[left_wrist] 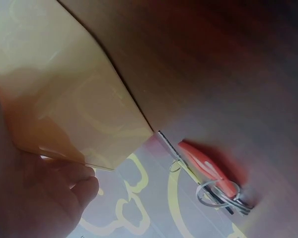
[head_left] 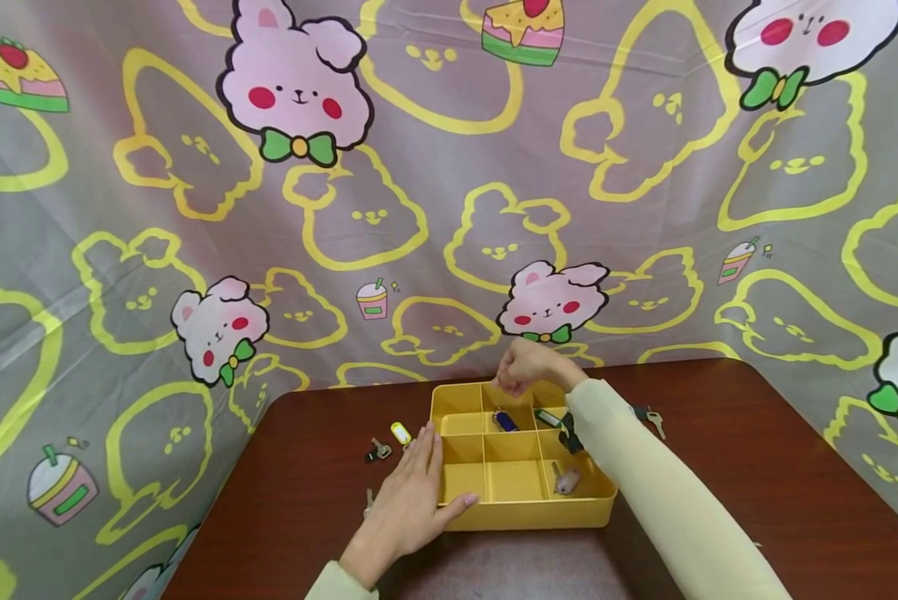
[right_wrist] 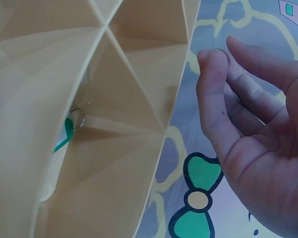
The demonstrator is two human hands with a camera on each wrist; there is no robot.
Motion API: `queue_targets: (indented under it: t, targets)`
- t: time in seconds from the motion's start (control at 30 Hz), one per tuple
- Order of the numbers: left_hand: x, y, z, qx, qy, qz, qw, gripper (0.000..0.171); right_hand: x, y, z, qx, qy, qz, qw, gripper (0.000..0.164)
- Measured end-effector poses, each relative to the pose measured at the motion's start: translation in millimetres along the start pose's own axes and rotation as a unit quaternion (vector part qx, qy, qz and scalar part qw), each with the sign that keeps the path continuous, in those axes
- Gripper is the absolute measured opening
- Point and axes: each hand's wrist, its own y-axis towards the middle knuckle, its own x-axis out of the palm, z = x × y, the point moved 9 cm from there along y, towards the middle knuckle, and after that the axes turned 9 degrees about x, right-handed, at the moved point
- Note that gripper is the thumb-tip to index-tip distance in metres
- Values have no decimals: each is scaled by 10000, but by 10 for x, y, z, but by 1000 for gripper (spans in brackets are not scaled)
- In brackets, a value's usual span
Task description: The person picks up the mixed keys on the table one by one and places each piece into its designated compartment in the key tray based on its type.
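A yellow divided box (head_left: 527, 517) stands on the table. My left hand (head_left: 411, 496) rests along its left wall, fingers straight and thumb over the front rim. My right hand (head_left: 527, 365) is over the back rim; the right wrist view shows its fingers loosely curled beside the box wall, with nothing in them. A dark blue key tag (head_left: 504, 421) lies in the back middle compartment. In the back right one is a green key tag (head_left: 549, 418). A black-headed key (head_left: 571, 435) lies by the right sleeve, which partly covers it. A pale key tag with a key (head_left: 567, 481) sits front right.
Left of the box lie a yellow key tag (head_left: 400, 433) and a dark-headed key (head_left: 378, 451). A red key tag (left_wrist: 208, 168) with a ring shows in the left wrist view. More keys (head_left: 653, 419) lie to the right. A patterned curtain (head_left: 433, 250) hangs behind the table.
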Motion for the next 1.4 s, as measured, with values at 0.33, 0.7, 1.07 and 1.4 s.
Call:
queue_targets:
  t: [0.33, 0.7, 1.07, 1.4]
  targets:
    - [16, 16, -11, -12, -33, -63, 10000, 103, -26, -57, -89, -100, -83, 129, 9998, 16]
    - [6, 23, -6, 2, -5, -19, 10000, 103, -61, -152, -202, -299, -275, 120, 9991, 23]
    - [11, 23, -7, 11, 19, -4, 10000, 102, -79, -312, -298, -549, -522, 112, 9971, 30]
    - [14, 15, -14, -9, 40, -23, 10000, 103, -82, -459, -358, -802, -575, 49, 9951, 30]
